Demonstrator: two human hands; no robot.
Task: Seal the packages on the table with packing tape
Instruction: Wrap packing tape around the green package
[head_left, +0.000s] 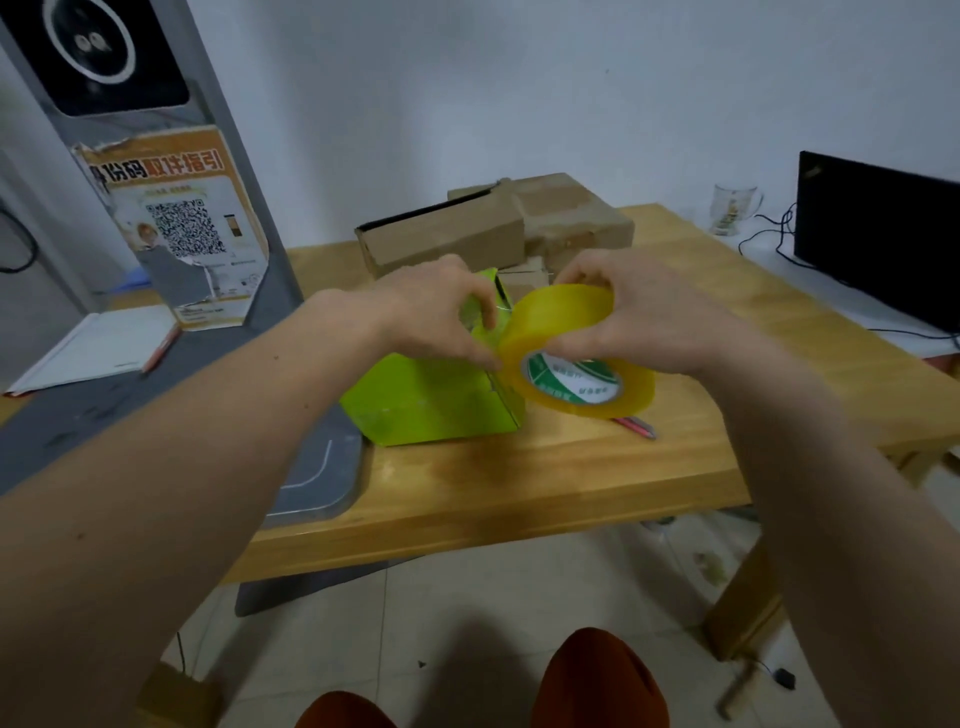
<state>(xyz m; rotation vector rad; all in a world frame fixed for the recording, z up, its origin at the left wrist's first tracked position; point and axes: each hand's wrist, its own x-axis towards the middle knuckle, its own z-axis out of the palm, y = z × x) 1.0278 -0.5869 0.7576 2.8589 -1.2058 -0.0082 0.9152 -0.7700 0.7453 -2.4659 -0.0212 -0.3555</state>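
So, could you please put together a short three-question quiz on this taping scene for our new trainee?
1. True or false: the tape roll lies flat on the table, untouched.
2. Which box sits directly under the hands? A) a brown cardboard box B) the green box C) a white box
3. Fill in: the right hand grips the ____, while the left hand pinches at its edge.

Key:
1. False: the roll is held above the table, over the green box.
2. B. The brown cardboard boxes are stacked farther back.
3. Tape roll.
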